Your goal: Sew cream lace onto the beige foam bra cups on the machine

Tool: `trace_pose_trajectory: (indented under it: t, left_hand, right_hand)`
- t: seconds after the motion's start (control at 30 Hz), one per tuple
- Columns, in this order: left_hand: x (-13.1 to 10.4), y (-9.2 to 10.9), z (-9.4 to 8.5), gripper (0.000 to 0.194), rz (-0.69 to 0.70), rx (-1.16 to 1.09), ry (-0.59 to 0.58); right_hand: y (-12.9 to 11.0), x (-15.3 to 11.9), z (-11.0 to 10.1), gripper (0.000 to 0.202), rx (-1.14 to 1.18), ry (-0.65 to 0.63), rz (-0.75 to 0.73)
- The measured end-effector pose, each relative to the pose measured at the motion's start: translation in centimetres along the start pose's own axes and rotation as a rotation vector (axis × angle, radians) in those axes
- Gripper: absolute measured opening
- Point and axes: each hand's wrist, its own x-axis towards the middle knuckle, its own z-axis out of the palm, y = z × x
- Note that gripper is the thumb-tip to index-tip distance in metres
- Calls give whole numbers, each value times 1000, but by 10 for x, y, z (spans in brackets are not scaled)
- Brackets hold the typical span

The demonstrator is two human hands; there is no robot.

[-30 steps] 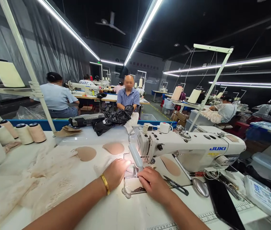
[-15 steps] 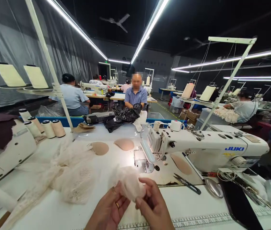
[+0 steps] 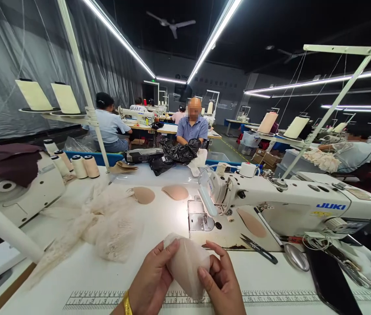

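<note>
Between my hands, in front of the sewing machine, is a pale beige cup-shaped piece of sheer fabric (image 3: 187, 267) with a seam down its middle. My left hand (image 3: 154, 275) pinches its upper left edge, thumb on the near face. On the other side my right hand (image 3: 223, 278) grips the right edge between thumb and curled fingers, the index finger lifted a little. The white sewing machine (image 3: 290, 197) stands just beyond, its lamp lighting the needle plate (image 3: 201, 221). A heap of beige lace fabric (image 3: 116, 232) lies to the left.
Beige teardrop pads (image 3: 175, 192) lie behind, another (image 3: 251, 223) under the machine arm. Thread snips (image 3: 259, 249), a shiny oval metal object (image 3: 296, 257) and a black phone (image 3: 331, 280) lie at right. A printed ruler (image 3: 93, 299) runs along the front. Thread cones (image 3: 79, 167) stand at left; a co-worker (image 3: 192, 127) sits opposite.
The bunched fabric is now spread into a smooth cup shape with its seam showing. My left thumb has come onto its upper edge. The view has shifted slightly left.
</note>
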Motion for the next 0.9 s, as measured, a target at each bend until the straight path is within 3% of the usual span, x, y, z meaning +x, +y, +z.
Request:
trace_pose_trajectory:
  t: [0.3,0.47,0.7,0.9]
  left_hand:
    - [4,-6,-2,27,-76,-27,-45]
    - [4,-5,0,25,-117,-60,-50]
    - [8,-5,10,44,-74,12,-106]
    - [8,-4,12,39,-129,-6,-107]
  right_hand:
    - [3,1,4,85,85,12,43]
    - [6,1,2,85,71,39,57]
    - [7,2,2,88,61,42,29]
    - [6,2,0,86,50,46,25]
